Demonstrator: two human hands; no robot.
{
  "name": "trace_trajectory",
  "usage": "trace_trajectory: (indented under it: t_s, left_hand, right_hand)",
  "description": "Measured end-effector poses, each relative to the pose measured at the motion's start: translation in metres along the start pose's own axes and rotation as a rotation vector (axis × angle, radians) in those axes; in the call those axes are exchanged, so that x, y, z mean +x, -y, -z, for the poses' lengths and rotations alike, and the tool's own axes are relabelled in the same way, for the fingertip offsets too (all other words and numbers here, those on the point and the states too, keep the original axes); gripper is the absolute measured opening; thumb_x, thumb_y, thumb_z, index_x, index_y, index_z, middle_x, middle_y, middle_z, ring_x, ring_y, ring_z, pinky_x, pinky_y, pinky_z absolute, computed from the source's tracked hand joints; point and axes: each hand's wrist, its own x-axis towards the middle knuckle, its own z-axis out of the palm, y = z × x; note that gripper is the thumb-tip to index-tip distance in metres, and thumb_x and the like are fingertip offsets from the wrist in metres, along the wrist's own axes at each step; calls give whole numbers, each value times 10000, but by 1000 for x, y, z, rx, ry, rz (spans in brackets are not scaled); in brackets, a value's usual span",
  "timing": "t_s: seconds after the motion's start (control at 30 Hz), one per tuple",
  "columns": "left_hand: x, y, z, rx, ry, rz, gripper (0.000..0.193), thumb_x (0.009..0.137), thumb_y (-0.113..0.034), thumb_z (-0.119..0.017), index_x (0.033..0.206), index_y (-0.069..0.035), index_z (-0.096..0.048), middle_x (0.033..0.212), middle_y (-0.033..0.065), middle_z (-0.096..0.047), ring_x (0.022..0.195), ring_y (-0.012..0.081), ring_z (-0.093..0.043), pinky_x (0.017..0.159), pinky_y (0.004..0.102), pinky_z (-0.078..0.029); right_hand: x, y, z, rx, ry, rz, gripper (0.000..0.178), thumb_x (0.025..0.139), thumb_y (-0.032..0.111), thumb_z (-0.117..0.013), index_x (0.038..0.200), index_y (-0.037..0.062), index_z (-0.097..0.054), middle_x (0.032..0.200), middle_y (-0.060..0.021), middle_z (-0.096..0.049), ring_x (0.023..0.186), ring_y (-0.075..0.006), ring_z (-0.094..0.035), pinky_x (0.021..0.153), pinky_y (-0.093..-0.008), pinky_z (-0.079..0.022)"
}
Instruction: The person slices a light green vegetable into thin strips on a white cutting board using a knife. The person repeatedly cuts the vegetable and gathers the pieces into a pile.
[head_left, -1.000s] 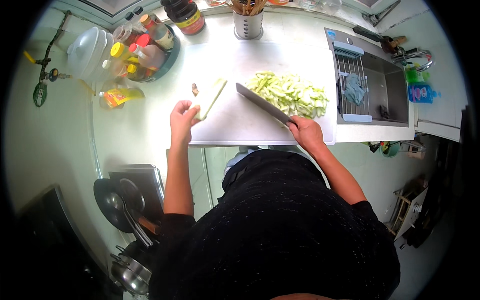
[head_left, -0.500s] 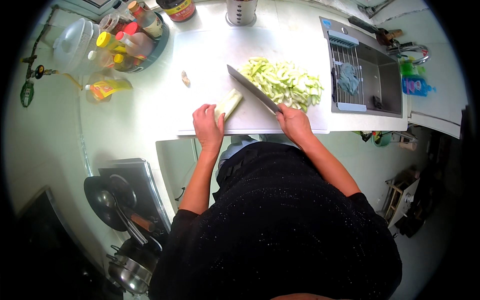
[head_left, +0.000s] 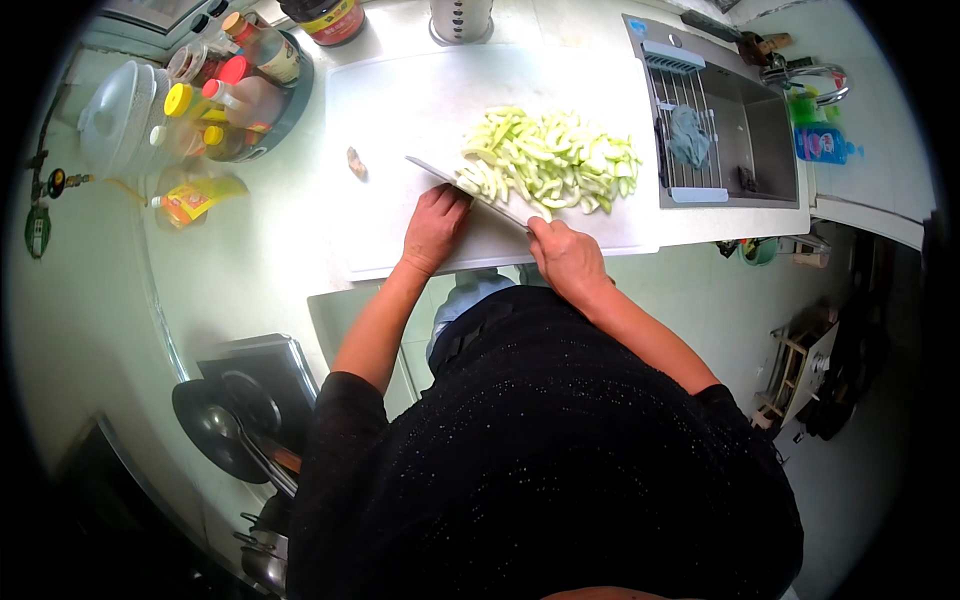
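In my right hand [head_left: 570, 258] is the handle of a kitchen knife [head_left: 500, 210], its blade slanting away to the left, low over a white cutting board [head_left: 390, 110]. My left hand [head_left: 437, 225] has its fingers curled and close against the blade on the near side. Whatever those fingers hold, if anything, is hidden. Beyond the blade spreads a pile of pale green vegetable slices [head_left: 560, 155], its near left end right by the blade. A small brownish lump, like a ginger piece [head_left: 357, 163], lies near the board's left edge.
A tray of bottles [head_left: 250, 110] and a lidded tub [head_left: 120, 105] stand at the far left, with a yellow-labelled pouch [head_left: 198, 198] nearby. At right is a sink [head_left: 760, 140] with a drying rack [head_left: 690, 135]. A wok [head_left: 215, 430] sits on the hob, lower left.
The pale vegetable chunk under my left hand is no longer visible. My left hand has moved right and away, up to the blade; the knife has shifted left and nearer. The view has shifted slightly.
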Motion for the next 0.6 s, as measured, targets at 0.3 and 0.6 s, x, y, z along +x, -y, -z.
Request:
trace_trajectory:
  t_s: [0.3,0.6]
  left_hand:
    - [2,0,3,-87,12,37,326,823,-79,-694,1146,-46,-667,1181,131,-652,1160,338,-585,992,427,-476]
    - [2,-1,5,-123,53,46,342,806,-85,-709,1138,-39,-646,1202,128,-637,1173,334,-577,1002,424,-470]
  right_hand:
    - [-27,12,23,-68,68,-95,111,949,122,-619,1002,63,-541,795,-187,-598,664,-429,-614,586,-516,-497]
    - [-14,1,-1,-56,93,-132,164,951,142,-620,933,36,-496,792,-197,-616,695,-435,-625,603,-525,-498]
